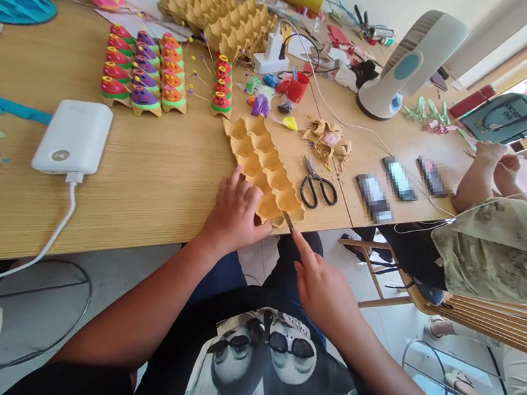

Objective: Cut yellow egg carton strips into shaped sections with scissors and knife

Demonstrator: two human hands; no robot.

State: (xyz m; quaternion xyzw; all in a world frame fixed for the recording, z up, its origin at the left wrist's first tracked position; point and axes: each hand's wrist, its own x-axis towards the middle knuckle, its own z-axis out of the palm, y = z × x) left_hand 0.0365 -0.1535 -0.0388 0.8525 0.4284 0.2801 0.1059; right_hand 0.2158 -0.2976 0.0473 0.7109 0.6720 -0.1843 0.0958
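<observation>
A strip of yellow-brown egg carton (263, 162) lies on the wooden table (155, 186), its near end at the table's front edge. My left hand (235, 213) rests on the carton's near left side, fingers curled over it, pressing it down. My right hand (318, 284) is below the table edge, closed around a thin knife (289, 222) whose blade touches the carton's near end. Black-handled scissors (317, 185) lie just right of the carton.
Painted carton cones (145, 77) stand in rows at the back, with plain cartons (220, 15) behind. A white power bank (72, 137) with cable sits left. A desk fan (408, 65), three phones (400, 179) and another person's hands (492, 167) are on the right.
</observation>
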